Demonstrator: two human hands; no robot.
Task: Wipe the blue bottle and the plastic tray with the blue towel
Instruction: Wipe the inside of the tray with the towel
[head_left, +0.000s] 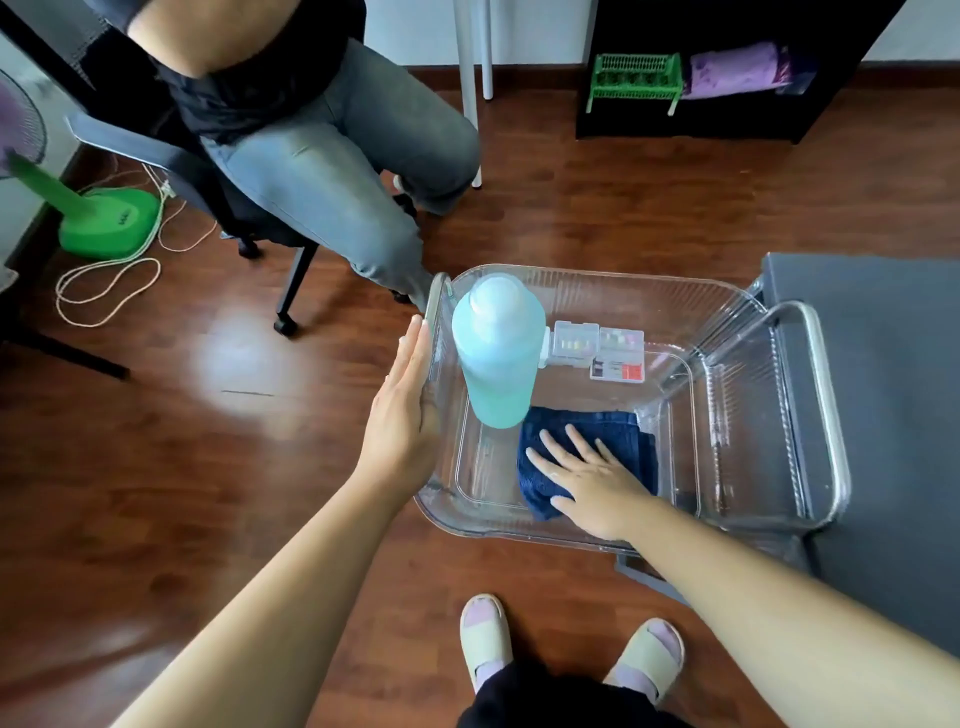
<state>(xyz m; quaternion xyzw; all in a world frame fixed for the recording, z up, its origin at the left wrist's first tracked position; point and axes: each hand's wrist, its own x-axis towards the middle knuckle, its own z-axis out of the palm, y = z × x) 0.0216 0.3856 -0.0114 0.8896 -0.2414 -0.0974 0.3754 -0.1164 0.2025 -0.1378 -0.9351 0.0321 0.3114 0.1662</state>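
A clear plastic tray (613, 283) with tall ribbed walls and handles stands on the wooden floor. Inside it, at the left, a pale blue bottle (496, 348) stands upright. A folded dark blue towel (623, 431) lies flat on the tray's bottom, near the front. My right hand (587, 475) rests palm down on the towel with fingers spread. My left hand (402, 410) is pressed flat against the outside of the tray's left wall, fingers straight.
Two small clear boxes (597, 351) lie at the back of the tray. A person sits on an office chair (244, 208) at the upper left. A green fan base (109, 221) with a cord, a dark mat (883, 415) and my slippered feet (566, 649) surround the tray.
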